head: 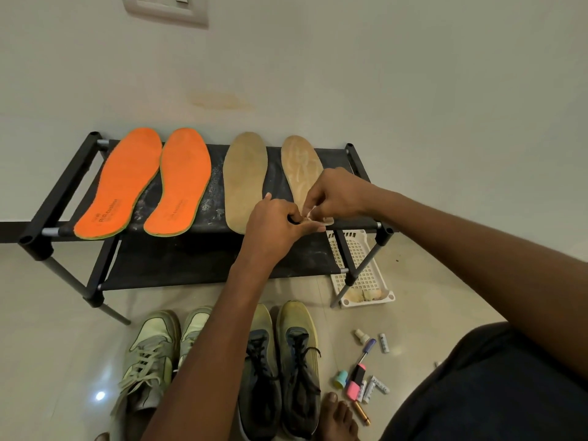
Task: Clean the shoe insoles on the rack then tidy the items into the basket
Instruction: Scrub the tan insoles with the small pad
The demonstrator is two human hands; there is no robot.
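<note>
Two orange insoles (127,183) (179,183) and two tan insoles (245,179) (300,168) lie side by side on the top shelf of a black shoe rack (63,183). Both my hands meet over the heel of the right tan insole. My left hand (273,224) is curled, with a small dark thing in its fingers. My right hand (334,194) pinches a small whitish piece (310,214) right against the left hand's fingertips. What that piece is cannot be made out. The white plastic basket (366,275) sits on the floor under the rack's right end.
Two pairs of shoes (152,361) (280,367) stand on the tiled floor in front of the rack. Several small items, among them a pink highlighter (355,381), a pen (367,348) and batteries (384,342), lie scattered beside my bare foot (337,418). The wall is directly behind the rack.
</note>
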